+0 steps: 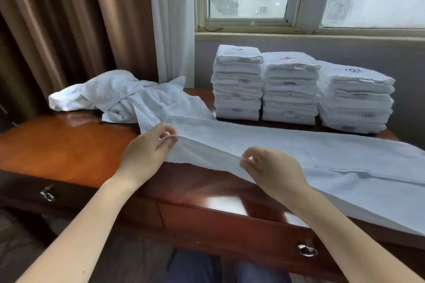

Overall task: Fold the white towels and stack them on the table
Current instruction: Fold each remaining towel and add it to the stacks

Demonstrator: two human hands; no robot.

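Wooden table (pixel 69 147), glossy, runs across my front. The spread towel (pixel 310 154) is white and long. It lies flat over the right half of the top and runs off past the right edge of view.

At the back under the window are three folded stacks, side by side and touching: left stack (pixel 238 89), middle stack (pixel 291 96), right stack (pixel 355 103). The loose heap (pixel 115 96) of unfolded white towels sits back left. One tail of it reaches the left end of the spread towel.

The near long edge of the spread towel is at both my hands, lifted a little off the table top between them. The rest stretches away beyond and to the right of them.

My left hand (pixel 147 151) is at the towel's left end, thumb and forefinger pinching the edge, the other fingers curled, back of the hand up. My right hand (pixel 273 170) pinches the same edge further right in the same way. The hands are apart, with the hem drawn between them. Both forearms are bare and reach in from below.

Two metal drawer pulls show on the table front: one left (pixel 47 194), one right (pixel 307 249).
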